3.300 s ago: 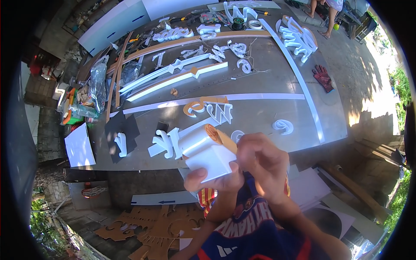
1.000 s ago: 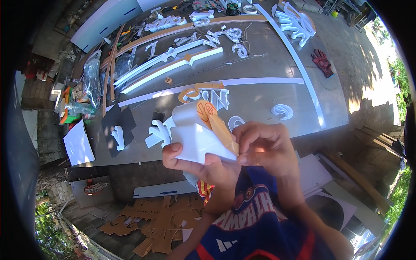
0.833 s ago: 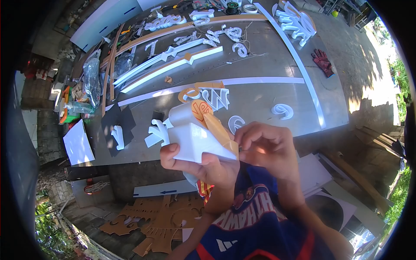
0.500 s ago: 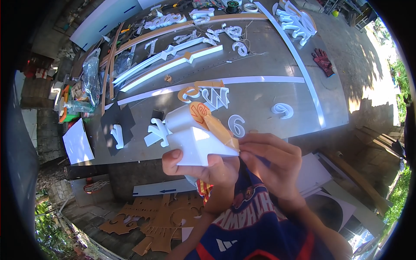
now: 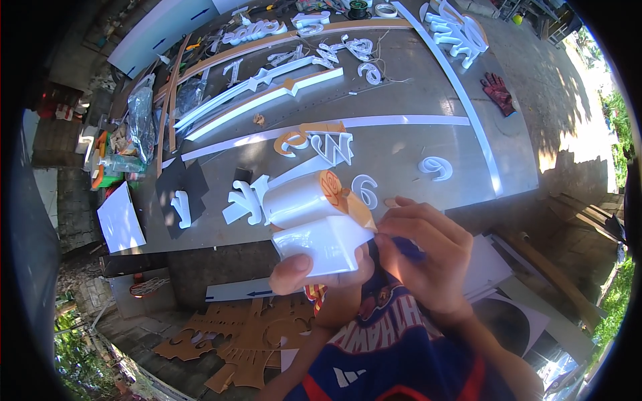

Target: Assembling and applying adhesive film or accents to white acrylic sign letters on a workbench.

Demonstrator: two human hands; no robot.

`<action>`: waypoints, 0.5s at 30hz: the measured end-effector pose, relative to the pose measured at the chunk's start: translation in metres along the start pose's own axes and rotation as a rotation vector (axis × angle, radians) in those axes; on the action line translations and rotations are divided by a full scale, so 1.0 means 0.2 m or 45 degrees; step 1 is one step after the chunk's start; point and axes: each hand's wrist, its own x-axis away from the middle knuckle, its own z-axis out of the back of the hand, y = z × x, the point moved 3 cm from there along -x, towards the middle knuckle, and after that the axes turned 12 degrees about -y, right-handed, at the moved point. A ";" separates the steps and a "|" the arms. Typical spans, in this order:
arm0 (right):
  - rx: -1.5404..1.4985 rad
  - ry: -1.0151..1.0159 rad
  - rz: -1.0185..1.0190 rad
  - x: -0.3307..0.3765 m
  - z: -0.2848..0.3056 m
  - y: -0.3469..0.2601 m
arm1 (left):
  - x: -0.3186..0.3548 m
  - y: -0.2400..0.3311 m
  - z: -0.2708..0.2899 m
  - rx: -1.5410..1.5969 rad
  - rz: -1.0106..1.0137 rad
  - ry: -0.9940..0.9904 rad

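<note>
In front of my chest, my left hand (image 5: 342, 286) grips a white, deep-walled channel letter (image 5: 317, 244) from below, thumb on its near wall and fingers curled behind. One part of its side wall is rounded, the nearer part flat and angular. Brown paper with a red-orange mark covers its face, which is turned to the right. At the right-hand tip of this letter, the thumb and fingers of my right hand (image 5: 431, 257) are pinched on the edge; any small thing between them is hidden. Just beyond lie a white K-shaped letter (image 5: 254, 202) and a white curl-shaped piece (image 5: 364, 192).
On the grey worktable (image 5: 401, 160) lie more white letters (image 5: 436, 168), long white strips (image 5: 483, 160), brown-faced pieces (image 5: 291, 144) and a dark red glove (image 5: 498, 93). Cut brown board (image 5: 251, 341) rests below the near edge. Tools and bags crowd the left end.
Both hands have shifted slightly right and down. The channel letter has turned in my left hand, showing more of its rounded white wall. My right fingers stay at its tip.
</note>
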 end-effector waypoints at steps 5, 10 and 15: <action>0.022 -0.043 0.023 -0.03 0.00 0.01 | 0.00 0.02 0.06 0.405 0.290 -0.067; 0.086 -0.057 0.091 -0.05 -0.01 0.00 | 0.01 0.05 0.09 0.801 0.570 -0.123; 0.144 -0.042 0.095 -0.05 0.00 0.03 | 0.00 0.04 0.13 0.894 0.834 -0.091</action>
